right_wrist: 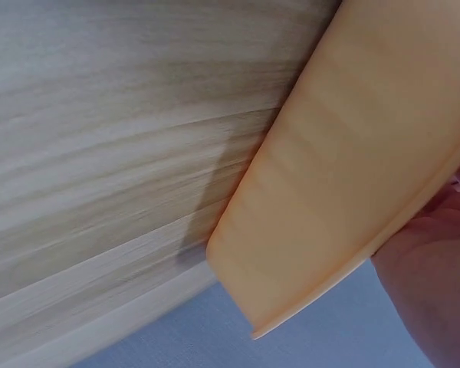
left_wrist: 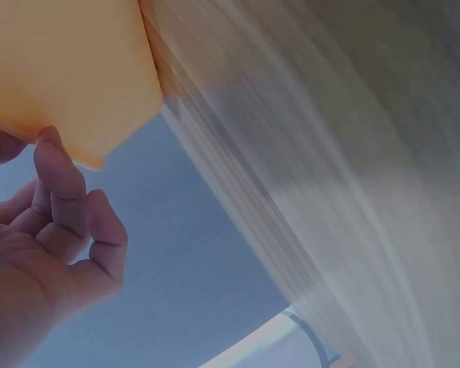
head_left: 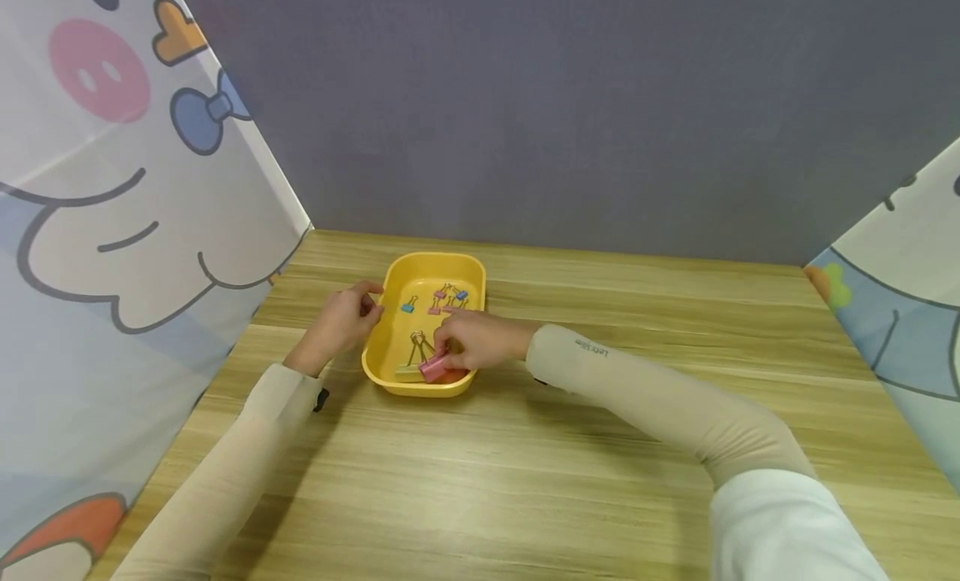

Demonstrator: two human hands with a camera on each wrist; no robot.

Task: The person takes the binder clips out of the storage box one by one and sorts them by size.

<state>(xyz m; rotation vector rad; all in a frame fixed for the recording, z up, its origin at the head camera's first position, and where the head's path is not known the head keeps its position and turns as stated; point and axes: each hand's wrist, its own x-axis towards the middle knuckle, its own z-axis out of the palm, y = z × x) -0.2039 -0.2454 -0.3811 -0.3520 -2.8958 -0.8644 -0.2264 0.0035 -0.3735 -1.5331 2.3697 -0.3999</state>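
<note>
While reaching into the near end of the yellow tray [head_left: 390,293], right hand [head_left: 480,341] with fingers curled round a pink binder clip [head_left: 432,368], large, lying beside an orange one [head_left: 455,375] against the near wall. Left hand [head_left: 339,318] at the tray's left rim, fingers bent and touching its outer edge. Small clips scattered toward the far end: a blue clip [head_left: 408,307], more pink and blue ones [head_left: 448,297], plus wire handles [head_left: 417,344] near the middle.

From the left wrist: only the tray's underside corner [left_wrist: 69,69], fingertips [left_wrist: 57,165] just against it, loosely curled, nothing gripped; wooden surface [left_wrist: 330,192] blurred alongside. From the right wrist: tray's outer wall and rim [right_wrist: 345,176] over the surface [right_wrist: 100,153], a sliver of the hand [right_wrist: 437,268] behind; clip hidden there, grip visible from the head view alone.

Beige sleeves [head_left: 660,398] on both arms; cartoon-printed curtains [head_left: 112,231] left and right, grey wall far.
</note>
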